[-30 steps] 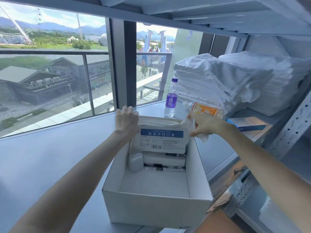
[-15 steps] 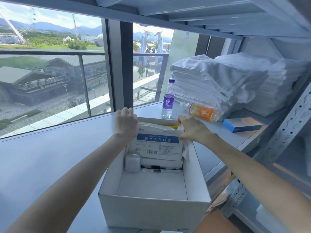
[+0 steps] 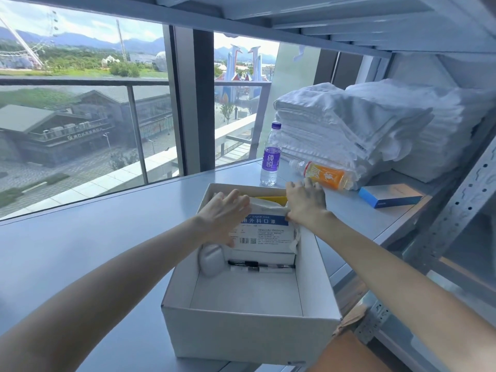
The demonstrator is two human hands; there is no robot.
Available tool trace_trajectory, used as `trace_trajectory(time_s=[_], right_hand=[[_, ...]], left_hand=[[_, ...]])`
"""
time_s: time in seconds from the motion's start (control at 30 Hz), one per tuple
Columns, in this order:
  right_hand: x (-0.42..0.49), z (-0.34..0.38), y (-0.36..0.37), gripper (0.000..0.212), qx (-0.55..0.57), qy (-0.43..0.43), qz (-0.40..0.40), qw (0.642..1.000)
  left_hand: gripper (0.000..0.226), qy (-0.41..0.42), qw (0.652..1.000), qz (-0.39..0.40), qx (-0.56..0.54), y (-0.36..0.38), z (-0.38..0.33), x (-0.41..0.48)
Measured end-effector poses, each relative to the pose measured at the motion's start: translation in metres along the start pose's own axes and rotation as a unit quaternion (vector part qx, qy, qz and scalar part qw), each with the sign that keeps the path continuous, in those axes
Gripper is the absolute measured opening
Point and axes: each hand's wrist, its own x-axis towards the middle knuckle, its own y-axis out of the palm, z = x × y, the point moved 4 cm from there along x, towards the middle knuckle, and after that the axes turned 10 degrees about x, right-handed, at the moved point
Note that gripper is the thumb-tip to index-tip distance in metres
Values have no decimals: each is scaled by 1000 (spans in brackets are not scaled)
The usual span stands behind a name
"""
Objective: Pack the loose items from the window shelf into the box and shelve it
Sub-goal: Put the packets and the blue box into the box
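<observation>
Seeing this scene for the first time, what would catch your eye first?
The open white box at centre draws the eye, with the left hand and right hand resting on a mask packet at its far end. Behind it stand a purple-labelled water bottle and stacked towels.

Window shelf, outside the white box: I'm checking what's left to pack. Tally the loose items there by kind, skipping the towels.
Bottles: 2, the purple-label bottle and the orange-label bottle
Flat blue box: 1
Total: 3
</observation>
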Motion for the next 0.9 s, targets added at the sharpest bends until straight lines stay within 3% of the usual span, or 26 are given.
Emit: trace_trajectory(time_s=[0.1,0.2,0.37,0.53,0.73,0.9], right_hand=[[-8,7,-10,57,-11,-93,-41,995],[-20,17,-12,59,3,-179,4,984],[-21,21,11,76,-57,-160,111,979],[-18,27,15,75,-68,-136,108,982],[-22,22,14,75,-34,-143,115,982],[-25,17,5,49,33,-152,112,981]], left_hand=[[102,-7,999,27,17,2,-2,0],[100,-31,998,56,-3,1,-3,1],[94,-72,994,78,-16,3,-2,1],[91,-85,990,97,-56,5,0,-1],[67,-30,998,21,-57,-2,-4,-1],[66,-5,999,-3,-40,-2,-5,0]])
